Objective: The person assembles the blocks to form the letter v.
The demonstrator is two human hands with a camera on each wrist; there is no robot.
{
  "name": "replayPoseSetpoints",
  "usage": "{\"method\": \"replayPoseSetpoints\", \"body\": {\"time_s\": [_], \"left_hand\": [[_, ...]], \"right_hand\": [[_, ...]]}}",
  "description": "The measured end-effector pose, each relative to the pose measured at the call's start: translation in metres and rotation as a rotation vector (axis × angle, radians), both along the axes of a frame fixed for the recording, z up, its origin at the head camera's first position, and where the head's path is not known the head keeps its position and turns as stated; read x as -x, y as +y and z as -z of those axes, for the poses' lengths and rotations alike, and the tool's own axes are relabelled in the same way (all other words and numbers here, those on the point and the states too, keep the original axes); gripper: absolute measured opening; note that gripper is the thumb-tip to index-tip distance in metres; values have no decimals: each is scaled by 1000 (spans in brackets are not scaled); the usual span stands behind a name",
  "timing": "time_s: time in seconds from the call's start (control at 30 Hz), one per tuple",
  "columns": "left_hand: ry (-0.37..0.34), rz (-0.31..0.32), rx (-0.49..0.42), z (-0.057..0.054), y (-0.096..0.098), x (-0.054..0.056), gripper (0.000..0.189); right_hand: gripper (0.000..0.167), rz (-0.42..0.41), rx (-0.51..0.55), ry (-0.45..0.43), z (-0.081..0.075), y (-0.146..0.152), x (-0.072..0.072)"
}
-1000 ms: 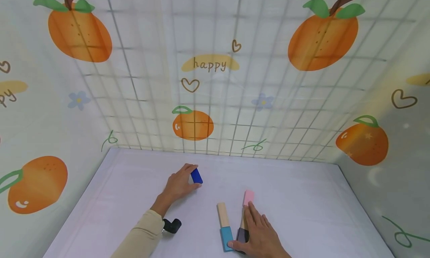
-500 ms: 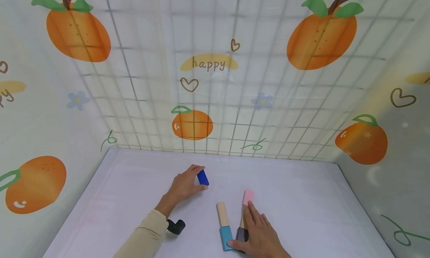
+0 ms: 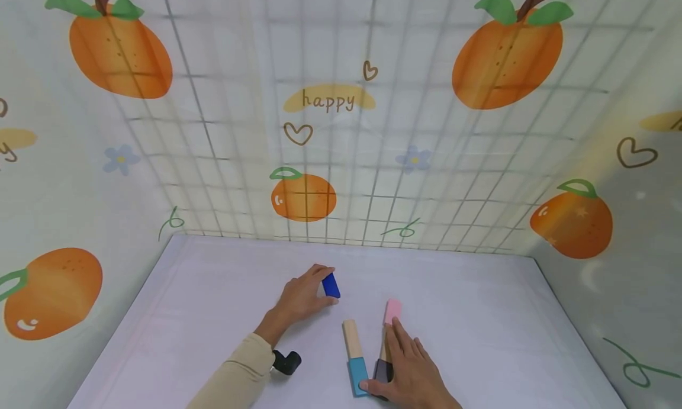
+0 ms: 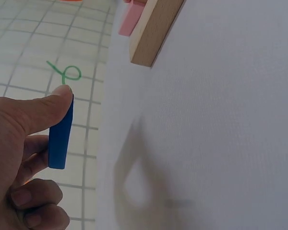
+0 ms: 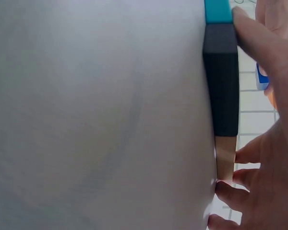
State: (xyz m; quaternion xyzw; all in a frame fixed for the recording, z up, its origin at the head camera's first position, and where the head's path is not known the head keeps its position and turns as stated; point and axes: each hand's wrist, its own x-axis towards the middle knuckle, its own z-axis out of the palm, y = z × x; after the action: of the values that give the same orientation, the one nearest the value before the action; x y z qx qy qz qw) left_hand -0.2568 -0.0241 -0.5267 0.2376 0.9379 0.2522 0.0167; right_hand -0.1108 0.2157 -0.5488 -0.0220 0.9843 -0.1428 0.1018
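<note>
My left hand [image 3: 302, 298] pinches a blue block [image 3: 331, 285] between thumb and fingers above the white table. In the left wrist view the blue block [image 4: 61, 136] stands out from under the thumb. My right hand [image 3: 412, 367] lies over the blocks on the right, fingers extended and thumb reaching to the teal block [image 3: 359, 378]. A plain wooden block [image 3: 352, 339] continues the line beyond the teal one. Alongside, a black block [image 3: 382, 370], a second wooden block [image 3: 386, 351] and a pink block [image 3: 392, 310] form another row, partly hidden by the hand.
The white tabletop [image 3: 490, 326] ends at a back wall of patterned cloth [image 3: 341, 178] with oranges and grid lines. Cloth also hangs at both sides. A black camera-like device [image 3: 288, 363] sits at my left wrist, beside the beige sleeve [image 3: 237, 370].
My left hand has carried the blue block rightward and slightly nearer to me. The right hand and the blocks beneath it have stayed in place.
</note>
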Motion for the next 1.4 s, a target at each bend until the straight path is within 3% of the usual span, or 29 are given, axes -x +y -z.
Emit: {"method": "replayPoseSetpoints", "body": {"time_s": [0.53,0.87,1.4], "left_hand": [[10,24,9,8,17,-5,70],[-21,27,16,11,26,-11,69],[-19,67,15,19,30,-18,67]], "right_hand": [[140,-1,13,3,-2,0,0],[139,-16,25,22,-2,0,-3],[139,2,5,3,-1,0,-2]]}}
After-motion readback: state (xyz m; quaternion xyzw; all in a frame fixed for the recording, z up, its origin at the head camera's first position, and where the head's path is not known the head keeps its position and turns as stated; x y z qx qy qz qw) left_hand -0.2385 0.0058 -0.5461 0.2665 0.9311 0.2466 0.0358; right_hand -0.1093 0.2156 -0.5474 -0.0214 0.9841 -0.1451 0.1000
